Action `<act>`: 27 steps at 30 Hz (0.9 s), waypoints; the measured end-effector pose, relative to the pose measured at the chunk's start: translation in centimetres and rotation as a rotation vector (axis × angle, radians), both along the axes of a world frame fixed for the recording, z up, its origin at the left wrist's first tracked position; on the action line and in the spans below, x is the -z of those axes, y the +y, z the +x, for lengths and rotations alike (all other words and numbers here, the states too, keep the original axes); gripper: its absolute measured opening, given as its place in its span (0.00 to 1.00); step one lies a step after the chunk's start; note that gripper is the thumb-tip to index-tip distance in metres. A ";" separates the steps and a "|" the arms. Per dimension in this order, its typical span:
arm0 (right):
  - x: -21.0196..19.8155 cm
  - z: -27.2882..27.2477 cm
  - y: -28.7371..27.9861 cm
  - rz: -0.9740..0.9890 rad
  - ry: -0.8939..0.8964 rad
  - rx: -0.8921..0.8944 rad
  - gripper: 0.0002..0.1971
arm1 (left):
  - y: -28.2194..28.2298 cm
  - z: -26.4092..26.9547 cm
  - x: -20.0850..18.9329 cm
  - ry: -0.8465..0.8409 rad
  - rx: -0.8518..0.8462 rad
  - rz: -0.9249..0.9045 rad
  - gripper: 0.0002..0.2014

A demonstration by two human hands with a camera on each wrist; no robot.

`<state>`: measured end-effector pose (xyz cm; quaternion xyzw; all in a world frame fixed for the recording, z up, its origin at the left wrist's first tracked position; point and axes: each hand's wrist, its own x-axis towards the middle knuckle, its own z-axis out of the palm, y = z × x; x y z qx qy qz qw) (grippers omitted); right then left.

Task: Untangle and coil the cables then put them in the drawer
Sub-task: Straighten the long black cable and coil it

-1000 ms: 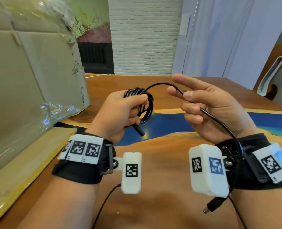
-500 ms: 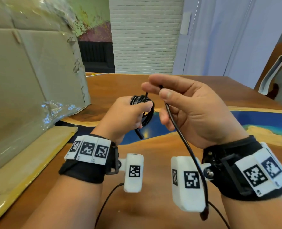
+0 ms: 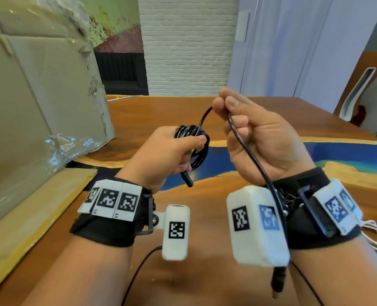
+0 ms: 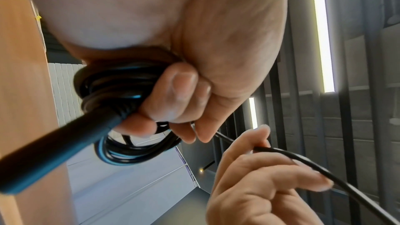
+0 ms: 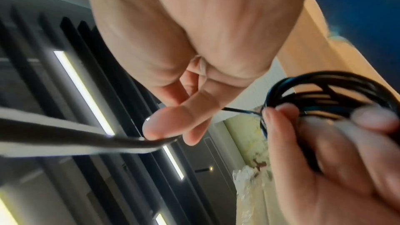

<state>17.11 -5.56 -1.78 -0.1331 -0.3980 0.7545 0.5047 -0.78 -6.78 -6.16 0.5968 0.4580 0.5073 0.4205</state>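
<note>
Coil, black, mid-air over worktop: left hand grips loops; right hand pinches free cable. Step: coiling. Next: lay another turn; tail plug hangs near.

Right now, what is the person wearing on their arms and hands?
Both forearms are bare. Each wrist carries a black fabric strap topped with white blocks printed with black square codes, plus a white camera box with a code. The hands wear nothing.
</note>
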 end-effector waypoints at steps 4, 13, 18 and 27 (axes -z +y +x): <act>0.8 0.5 1.0 0.186 -0.201 0.167 0.06 | -0.3 0.2 -0.1 -0.054 0.044 -0.035 0.13; 3.1 3.2 3.3 0.759 -0.853 0.714 0.13 | -1.2 1.8 -1.4 -0.160 0.053 -0.032 0.13; 3.1 2.9 3.7 0.723 -1.138 0.617 0.13 | -0.9 2.2 -1.5 -0.171 -0.080 0.053 0.13; 0.7 1.8 0.8 0.155 -0.257 -0.065 0.07 | -0.1 1.4 -0.9 -0.097 -0.188 0.118 0.10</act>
